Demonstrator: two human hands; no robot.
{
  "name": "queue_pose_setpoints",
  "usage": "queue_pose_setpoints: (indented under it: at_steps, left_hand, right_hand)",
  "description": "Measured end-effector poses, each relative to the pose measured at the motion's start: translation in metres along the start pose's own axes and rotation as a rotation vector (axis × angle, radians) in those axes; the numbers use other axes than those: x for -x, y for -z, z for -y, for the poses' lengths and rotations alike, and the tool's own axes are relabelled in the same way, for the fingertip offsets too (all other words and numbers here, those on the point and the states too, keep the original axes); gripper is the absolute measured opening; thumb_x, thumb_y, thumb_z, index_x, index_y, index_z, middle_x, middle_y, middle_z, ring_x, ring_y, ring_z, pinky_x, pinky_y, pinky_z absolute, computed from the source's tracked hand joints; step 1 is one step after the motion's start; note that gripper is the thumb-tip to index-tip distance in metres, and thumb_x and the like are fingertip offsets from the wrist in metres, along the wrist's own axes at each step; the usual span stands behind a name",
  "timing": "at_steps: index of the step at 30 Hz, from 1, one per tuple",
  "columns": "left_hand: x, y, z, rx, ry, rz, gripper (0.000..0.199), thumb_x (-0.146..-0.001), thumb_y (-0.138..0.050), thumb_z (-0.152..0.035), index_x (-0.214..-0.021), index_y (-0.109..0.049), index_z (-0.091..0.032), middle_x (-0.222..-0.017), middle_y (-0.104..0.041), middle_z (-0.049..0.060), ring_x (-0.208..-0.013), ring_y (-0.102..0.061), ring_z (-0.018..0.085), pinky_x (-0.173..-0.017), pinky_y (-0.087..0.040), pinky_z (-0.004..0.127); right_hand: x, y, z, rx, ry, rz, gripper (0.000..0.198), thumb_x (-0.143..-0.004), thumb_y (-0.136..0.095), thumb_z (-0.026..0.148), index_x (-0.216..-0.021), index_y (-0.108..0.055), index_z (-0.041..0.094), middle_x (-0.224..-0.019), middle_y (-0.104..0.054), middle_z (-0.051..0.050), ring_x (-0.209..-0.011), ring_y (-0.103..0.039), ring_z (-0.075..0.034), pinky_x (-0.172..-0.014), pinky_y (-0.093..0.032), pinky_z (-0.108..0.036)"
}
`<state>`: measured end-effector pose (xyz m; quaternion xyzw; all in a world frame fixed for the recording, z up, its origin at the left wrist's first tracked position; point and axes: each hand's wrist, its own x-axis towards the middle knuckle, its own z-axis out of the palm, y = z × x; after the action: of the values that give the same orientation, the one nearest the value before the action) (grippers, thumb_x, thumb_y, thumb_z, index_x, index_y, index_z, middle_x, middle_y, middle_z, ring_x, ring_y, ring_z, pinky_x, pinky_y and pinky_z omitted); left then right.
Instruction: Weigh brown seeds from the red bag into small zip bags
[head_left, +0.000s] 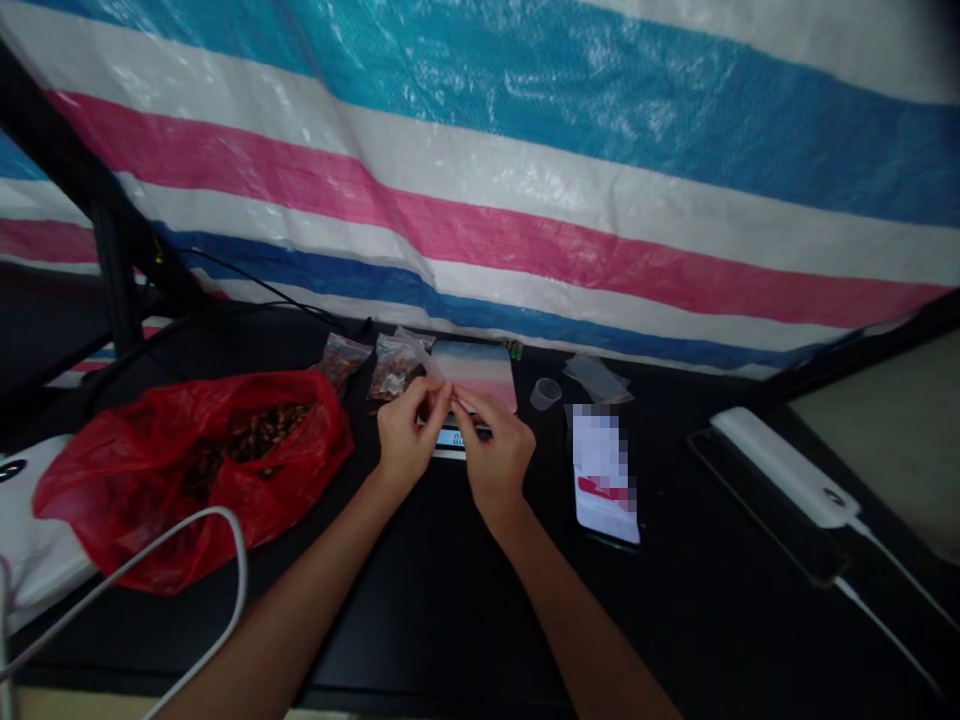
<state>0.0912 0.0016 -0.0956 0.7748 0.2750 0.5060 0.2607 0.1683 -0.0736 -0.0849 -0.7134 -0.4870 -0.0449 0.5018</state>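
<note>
My left hand and my right hand meet fingertip to fingertip over a small digital scale. Thumbs and forefingers of both are pinched together; whatever they grip is too small or hidden to make out. The scale has a blue-to-pink top, and its lit display shows between my wrists, partly covered. Just behind my left hand lies a clear zip bag of brown pieces, with a similar bag to its left. A red plastic bag lies open on the left, holding many small brown pieces.
Right of the scale are a small clear cup, flat clear bags and a lit phone. Farther right lie a dark phone and a white power bank with cables. A white cable loops at the left front.
</note>
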Motion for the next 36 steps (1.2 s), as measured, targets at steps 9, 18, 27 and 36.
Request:
queue_pose_setpoints:
  at_steps: [9, 18, 27, 36]
  left_hand:
    - [0.004, -0.002, 0.014, -0.101, -0.019, 0.212, 0.018, -0.088, -0.039, -0.025, -0.085, -0.055, -0.019, -0.059, -0.057, -0.003, -0.053, -0.055, 0.009, -0.055, -0.041, 0.018]
    - [0.001, 0.003, 0.018, -0.238, -0.191, 0.251, 0.017, -0.087, -0.037, -0.022, -0.088, -0.054, -0.019, -0.07, -0.063, 0.001, -0.059, -0.061, 0.013, -0.057, -0.045, 0.021]
    - [0.002, 0.001, 0.016, -0.265, -0.2, 0.189, 0.016, -0.085, -0.04, -0.022, -0.076, -0.053, -0.019, -0.061, -0.058, -0.001, -0.054, -0.057, 0.011, -0.052, -0.042, 0.02]
    - [0.002, 0.002, 0.01, -0.281, -0.235, 0.133, 0.015, -0.085, -0.04, -0.023, -0.072, -0.046, -0.02, -0.059, -0.056, -0.002, -0.053, -0.057, 0.012, -0.049, -0.041, 0.021]
  right_hand:
    - [-0.001, -0.006, -0.004, 0.052, -0.146, -0.042, 0.022, -0.084, -0.049, 0.032, -0.092, -0.068, 0.027, -0.086, -0.07, 0.001, -0.066, -0.064, -0.015, -0.066, -0.045, -0.026]
    - [-0.001, -0.01, -0.015, 0.157, 0.016, -0.078, 0.024, -0.085, -0.044, 0.027, -0.088, -0.068, 0.023, -0.08, -0.07, -0.003, -0.07, -0.065, -0.018, -0.068, -0.046, -0.028]
    - [-0.008, -0.004, -0.008, 0.169, -0.07, -0.079, 0.027, -0.084, -0.043, 0.031, -0.085, -0.069, 0.024, -0.078, -0.071, -0.002, -0.066, -0.067, -0.021, -0.057, -0.048, -0.025]
    - [-0.011, 0.004, -0.003, 0.048, -0.032, 0.014, 0.027, -0.084, -0.043, 0.032, -0.087, -0.069, 0.025, -0.082, -0.071, -0.001, -0.072, -0.067, -0.019, -0.061, -0.049, -0.023]
